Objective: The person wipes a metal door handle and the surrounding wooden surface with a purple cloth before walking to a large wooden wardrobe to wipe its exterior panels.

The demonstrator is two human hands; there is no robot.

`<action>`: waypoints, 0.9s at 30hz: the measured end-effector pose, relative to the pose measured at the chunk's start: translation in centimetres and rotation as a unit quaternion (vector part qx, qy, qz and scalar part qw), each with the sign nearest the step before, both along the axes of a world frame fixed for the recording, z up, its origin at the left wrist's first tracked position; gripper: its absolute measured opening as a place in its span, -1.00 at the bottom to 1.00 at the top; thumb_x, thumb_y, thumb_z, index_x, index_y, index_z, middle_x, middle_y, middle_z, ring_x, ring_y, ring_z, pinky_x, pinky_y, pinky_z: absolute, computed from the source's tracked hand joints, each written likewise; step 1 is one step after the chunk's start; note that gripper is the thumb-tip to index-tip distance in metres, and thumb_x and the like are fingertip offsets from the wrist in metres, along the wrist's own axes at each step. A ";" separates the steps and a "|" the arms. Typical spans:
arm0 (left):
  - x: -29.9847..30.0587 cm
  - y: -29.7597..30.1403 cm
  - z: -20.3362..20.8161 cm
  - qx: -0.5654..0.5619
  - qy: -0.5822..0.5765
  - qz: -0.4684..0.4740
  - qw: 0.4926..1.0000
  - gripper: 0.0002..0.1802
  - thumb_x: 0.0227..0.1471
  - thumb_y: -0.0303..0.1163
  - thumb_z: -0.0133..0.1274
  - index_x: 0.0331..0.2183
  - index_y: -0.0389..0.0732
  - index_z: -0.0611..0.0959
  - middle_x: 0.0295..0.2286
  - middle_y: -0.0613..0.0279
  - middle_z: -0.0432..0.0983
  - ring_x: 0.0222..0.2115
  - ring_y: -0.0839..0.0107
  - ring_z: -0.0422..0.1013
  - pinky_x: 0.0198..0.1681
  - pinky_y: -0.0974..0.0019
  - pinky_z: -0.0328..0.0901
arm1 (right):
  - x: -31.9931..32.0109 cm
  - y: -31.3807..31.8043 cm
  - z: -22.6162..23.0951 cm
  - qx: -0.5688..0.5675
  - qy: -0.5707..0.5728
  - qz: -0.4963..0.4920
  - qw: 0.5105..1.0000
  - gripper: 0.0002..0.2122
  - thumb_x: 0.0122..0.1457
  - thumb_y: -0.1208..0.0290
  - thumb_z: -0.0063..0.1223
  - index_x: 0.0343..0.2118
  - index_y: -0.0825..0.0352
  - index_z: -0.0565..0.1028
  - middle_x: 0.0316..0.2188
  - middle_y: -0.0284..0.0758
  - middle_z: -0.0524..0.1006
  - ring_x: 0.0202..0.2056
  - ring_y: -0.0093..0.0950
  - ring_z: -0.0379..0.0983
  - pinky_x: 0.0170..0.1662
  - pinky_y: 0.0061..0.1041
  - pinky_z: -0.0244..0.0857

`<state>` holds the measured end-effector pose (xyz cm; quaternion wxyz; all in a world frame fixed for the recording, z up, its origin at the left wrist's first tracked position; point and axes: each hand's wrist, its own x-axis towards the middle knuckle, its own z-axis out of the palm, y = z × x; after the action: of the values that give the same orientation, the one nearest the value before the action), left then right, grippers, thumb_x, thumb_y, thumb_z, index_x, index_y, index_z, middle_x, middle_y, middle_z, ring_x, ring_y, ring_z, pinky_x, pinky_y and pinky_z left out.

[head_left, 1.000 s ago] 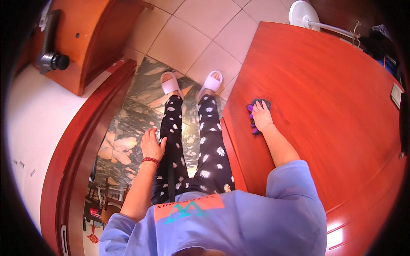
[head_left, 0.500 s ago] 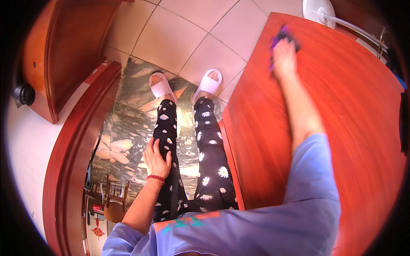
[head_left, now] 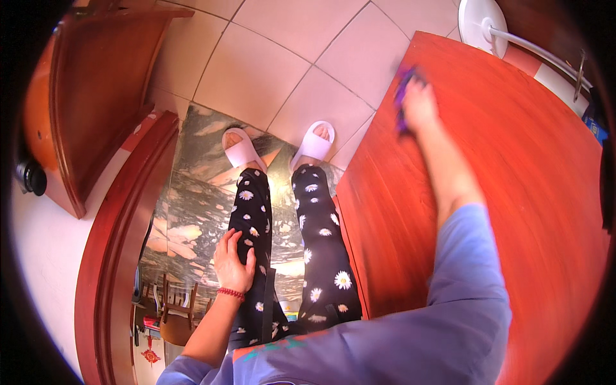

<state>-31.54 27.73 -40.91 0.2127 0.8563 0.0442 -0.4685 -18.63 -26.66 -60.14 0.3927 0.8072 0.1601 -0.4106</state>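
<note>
My right arm stretches far out over a red-brown wooden surface (head_left: 507, 192). At its far left edge, my right hand (head_left: 421, 108) is closed on a purple-and-black cloth (head_left: 402, 101) pressed to the wood. Motion blurs the cloth and the fingers, so its folds cannot be made out. My left hand (head_left: 232, 262) hangs by my left thigh, over the black trousers (head_left: 253, 218) with white daisies. Its fingers are loosely apart and hold nothing. A red bead bracelet (head_left: 231, 294) circles that wrist.
My white slippers (head_left: 314, 144) stand on dark marble flooring (head_left: 199, 138), with pink tiles (head_left: 269, 58) beyond. A red wooden frame (head_left: 122, 237) and a brown wooden piece (head_left: 112, 90) rise at left. A white round base with a rod (head_left: 481, 29) is at far right. Chairs (head_left: 176, 314) show lower left.
My right hand has moved the cloth nearer to me and to the left, toward the wooden surface's edge. My left hand stays by my thigh. The whole view has shifted slightly.
</note>
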 end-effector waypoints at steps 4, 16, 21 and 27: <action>2.4 -0.5 -0.4 -0.036 -0.009 0.023 0.999 -0.51 -0.04 -0.43 0.23 -0.01 -0.20 0.55 -0.01 0.00 0.48 0.01 -0.03 0.41 0.11 0.05 0.31 | 15.8 -8.6 -1.1 -0.065 -0.120 -0.079 0.988 -0.67 0.25 0.22 -0.03 -0.02 0.17 0.64 0.20 -0.23 0.38 0.25 -0.31 0.18 0.15 -0.21 0.12; 2.9 -0.6 -1.2 -0.062 0.030 0.072 0.995 -0.64 -0.10 -0.47 0.27 -0.17 -0.21 0.62 -0.10 0.04 0.55 -0.07 0.03 0.48 0.04 0.11 0.36 | -23.6 7.6 -9.0 0.181 0.107 -0.056 0.976 -0.66 0.18 0.20 0.02 -0.08 0.26 0.62 -0.08 -0.25 0.54 0.05 -0.30 0.40 0.04 -0.24 0.23; 1.7 -0.5 -0.9 -0.060 0.019 0.067 0.996 -0.66 -0.08 -0.44 0.28 -0.18 -0.19 0.63 -0.10 0.06 0.55 -0.06 0.04 0.47 0.02 0.13 0.37 | -32.9 14.3 -1.3 0.276 0.423 -0.163 0.848 -0.69 0.23 0.19 -0.05 -0.09 0.14 0.64 0.01 -0.33 0.55 0.10 -0.36 0.38 0.14 -0.22 0.16; 2.4 -1.0 -1.0 -0.057 0.030 0.049 0.997 -0.68 -0.07 -0.44 0.27 -0.19 -0.19 0.64 -0.10 0.06 0.56 -0.06 0.03 0.47 0.02 0.13 0.36 | -8.2 2.3 -7.9 0.111 0.055 -0.093 0.988 -0.79 0.12 0.38 0.03 -0.25 0.23 0.65 -0.20 -0.27 0.54 -0.07 -0.31 0.44 -0.03 -0.26 0.28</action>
<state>-29.12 26.77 -41.89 0.2822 0.8254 0.0652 -0.4846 -26.85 -24.36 -68.04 0.2514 0.8332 0.1503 -0.4690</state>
